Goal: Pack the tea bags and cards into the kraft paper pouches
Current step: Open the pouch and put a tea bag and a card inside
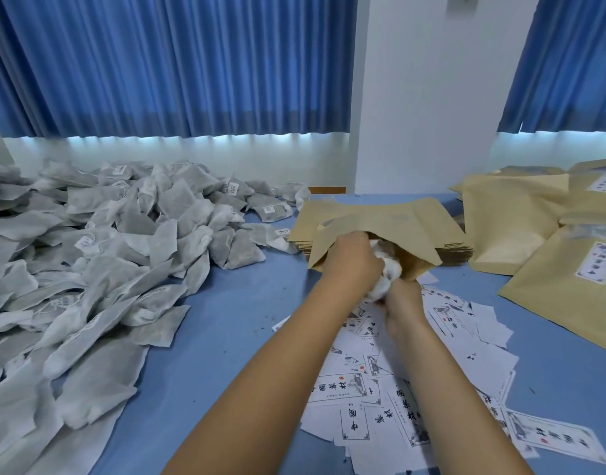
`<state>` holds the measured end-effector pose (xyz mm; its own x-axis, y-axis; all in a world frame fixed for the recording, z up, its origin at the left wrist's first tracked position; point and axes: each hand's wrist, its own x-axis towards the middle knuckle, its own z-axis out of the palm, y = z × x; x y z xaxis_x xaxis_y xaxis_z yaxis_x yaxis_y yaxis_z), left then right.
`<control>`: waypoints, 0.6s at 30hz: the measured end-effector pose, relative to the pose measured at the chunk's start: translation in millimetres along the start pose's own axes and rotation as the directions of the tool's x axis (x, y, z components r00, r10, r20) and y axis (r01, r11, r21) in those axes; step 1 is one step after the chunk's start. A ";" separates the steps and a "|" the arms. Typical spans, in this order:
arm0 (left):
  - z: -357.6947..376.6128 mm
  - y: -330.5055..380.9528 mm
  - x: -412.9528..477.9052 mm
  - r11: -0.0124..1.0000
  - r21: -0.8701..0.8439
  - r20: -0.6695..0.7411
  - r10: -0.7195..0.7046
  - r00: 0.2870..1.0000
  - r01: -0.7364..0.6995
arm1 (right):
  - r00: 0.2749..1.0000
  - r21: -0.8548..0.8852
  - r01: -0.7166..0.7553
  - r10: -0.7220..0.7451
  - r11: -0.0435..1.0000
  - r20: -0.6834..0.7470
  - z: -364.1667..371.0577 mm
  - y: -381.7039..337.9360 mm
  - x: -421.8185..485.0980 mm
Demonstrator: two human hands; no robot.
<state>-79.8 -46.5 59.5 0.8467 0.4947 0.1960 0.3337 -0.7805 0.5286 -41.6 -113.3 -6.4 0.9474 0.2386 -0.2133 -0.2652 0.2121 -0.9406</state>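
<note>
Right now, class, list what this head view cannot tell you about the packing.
- Left hand, fingers: hidden inside the open pouch.
- Count of gripped tea bags: bunched against the right hand.
- Anything already inside: pouch wall hides it.
- Filled pouches, label text: too small, one cut by the right edge.

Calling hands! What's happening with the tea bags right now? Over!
Left hand at kraft pouch mouth, fingers hidden. Right hand gripping tea bags. Bags partway into pouch. Nothing blocking; cards underneath.

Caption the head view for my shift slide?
Right hand holds tea bags at the mouth of a pouch, left hand alongside; cards beneath, bag pile at left.
</note>
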 end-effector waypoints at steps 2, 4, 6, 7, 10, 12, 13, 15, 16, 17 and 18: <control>-4.2 3.2 22.1 0.984 0.159 0.192 -0.107 0.975 0.076 | 0.998 -0.006 0.057 -0.057 0.998 0.022 3.1 0.4 -2.8; -2.9 6.8 41.4 0.961 0.277 0.247 -0.086 0.965 0.014 | 0.993 -0.025 0.107 -0.105 0.994 0.056 8.2 2.9 -7.3; -5.1 1.8 51.9 0.925 0.380 0.166 -0.063 0.984 -0.005 | 0.989 0.020 0.099 -0.100 0.995 0.105 14.7 7.2 -13.0; -4.9 -5.0 56.7 0.906 0.422 0.100 -0.075 0.992 0.027 | 0.987 0.042 0.081 -0.086 0.996 0.135 17.0 8.4 -14.8; -5.4 -6.2 52.9 0.905 0.410 0.151 -0.187 0.971 0.111 | 0.990 0.061 0.010 -0.019 0.998 0.138 14.1 4.2 -12.3; -0.6 7.1 40.1 0.962 0.247 0.239 -0.178 0.955 0.117 | 0.994 0.153 -0.047 0.031 0.987 0.107 7.5 -1.4 -8.2; 1.7 11.0 28.3 0.973 0.212 0.231 -0.141 0.963 0.091 | 0.995 0.164 -0.044 0.030 0.985 0.091 3.7 -2.8 -5.1; 5.5 11.0 -0.7 0.960 0.268 0.109 0.054 0.993 -0.081 | 0.998 0.115 -0.016 0.010 0.993 0.055 -0.8 -6.5 -2.8; 8.5 5.0 -16.8 0.925 0.322 0.033 0.202 0.979 -0.201 | 0.999 0.095 -0.013 0.009 0.995 0.047 -3.1 -7.3 -2.1; 8.5 -2.4 -33.4 0.882 0.329 0.001 0.358 0.934 -0.339 | 0.999 0.094 -0.027 0.023 0.995 0.043 -4.6 -8.0 -1.6; 5.4 -10.4 -49.1 0.852 0.263 0.033 0.462 0.886 -0.453 | 0.998 0.097 -0.048 0.045 0.994 0.038 -6.2 -7.6 -0.8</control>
<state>-122.5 -64.7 39.9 0.9184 0.0656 0.3901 0.0095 -0.9895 0.1440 -39.2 -121.0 -0.7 0.9269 0.2841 -0.2450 -0.3270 0.2913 -0.8990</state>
